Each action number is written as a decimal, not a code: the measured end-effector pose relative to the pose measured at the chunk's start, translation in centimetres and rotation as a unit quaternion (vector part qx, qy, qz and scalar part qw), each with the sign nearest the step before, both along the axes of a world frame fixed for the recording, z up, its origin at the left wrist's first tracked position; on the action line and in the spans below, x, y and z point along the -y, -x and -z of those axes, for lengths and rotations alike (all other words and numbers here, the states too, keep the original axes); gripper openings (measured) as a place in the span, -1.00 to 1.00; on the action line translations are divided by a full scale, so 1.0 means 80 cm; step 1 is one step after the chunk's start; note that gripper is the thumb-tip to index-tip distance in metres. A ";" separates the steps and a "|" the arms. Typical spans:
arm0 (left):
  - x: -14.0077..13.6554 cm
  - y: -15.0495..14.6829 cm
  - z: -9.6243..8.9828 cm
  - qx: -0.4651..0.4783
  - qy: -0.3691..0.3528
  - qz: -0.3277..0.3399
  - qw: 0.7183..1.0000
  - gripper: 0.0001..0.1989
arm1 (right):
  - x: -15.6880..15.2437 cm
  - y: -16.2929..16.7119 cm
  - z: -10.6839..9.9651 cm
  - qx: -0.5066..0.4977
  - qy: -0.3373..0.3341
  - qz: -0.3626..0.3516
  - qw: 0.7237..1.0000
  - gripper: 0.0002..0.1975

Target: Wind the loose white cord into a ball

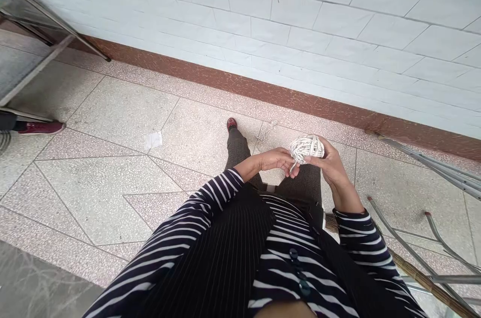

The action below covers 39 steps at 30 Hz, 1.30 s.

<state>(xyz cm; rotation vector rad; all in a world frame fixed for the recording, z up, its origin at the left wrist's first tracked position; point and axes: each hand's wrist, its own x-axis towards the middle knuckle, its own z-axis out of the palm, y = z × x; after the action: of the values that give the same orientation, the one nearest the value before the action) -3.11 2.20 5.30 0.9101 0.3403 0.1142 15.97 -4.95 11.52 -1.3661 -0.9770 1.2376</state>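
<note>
A ball of thick white yarn (pixel 306 147) is held in front of my waist, wound in many crossing turns. My right hand (pixel 333 162) grips the ball from its right side, the thumb across the near face and the fingers behind it. At the ball's lower left, my left hand (pixel 278 160) has its fingers curled round a short length of the yarn that hangs off the ball. Beyond my hands, a loose tangle of yarn (pixel 266 132) lies on the floor.
A metal-framed table (pixel 56 47) stands at the left, with another person's red shoe (pixel 42 127) below it. White paper (pixel 153 139) lies on the floor. Metal chair legs (pixel 417 253), a wooden stick (pixel 424 278) and metal bars (pixel 432 160) are at the right. A tiled wall (pixel 300 32) runs ahead.
</note>
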 end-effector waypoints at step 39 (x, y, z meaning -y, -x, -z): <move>-0.060 0.011 0.064 -0.369 -0.531 -0.072 0.759 -0.62 | 0.001 0.021 -0.097 -0.038 -0.210 0.249 0.945 -0.40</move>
<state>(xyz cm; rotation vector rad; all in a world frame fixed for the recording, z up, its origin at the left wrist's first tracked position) -3.95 6.98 0.20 2.0719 1.1590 0.0779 14.26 -5.04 19.29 -1.1202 -0.7247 0.6477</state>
